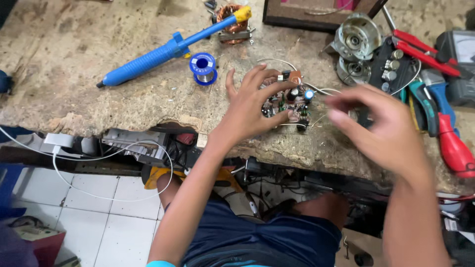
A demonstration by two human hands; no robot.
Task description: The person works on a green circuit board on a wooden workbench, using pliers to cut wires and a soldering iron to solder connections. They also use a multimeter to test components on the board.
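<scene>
brown circuit board [289,99] sits on the worn bench [99,104] under the left hand's [252,106] spread, unclosed fingers; the right hand [386,128], blurred, hovers empty and loosely open beside it.

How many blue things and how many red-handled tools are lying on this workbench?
Blue: 3 – desoldering pump, solder spool, blue-handled tool
Red-handled: 2 – pliers, screwdriver
Total: 5

My left hand [252,106] rests with spread fingers on a small circuit board [292,99] near the workbench's [74,39] front edge. My right hand [383,131], blurred, hovers just beside it, empty. A blue desoldering pump [168,52] and solder spool [203,68] lie further back.
</scene>
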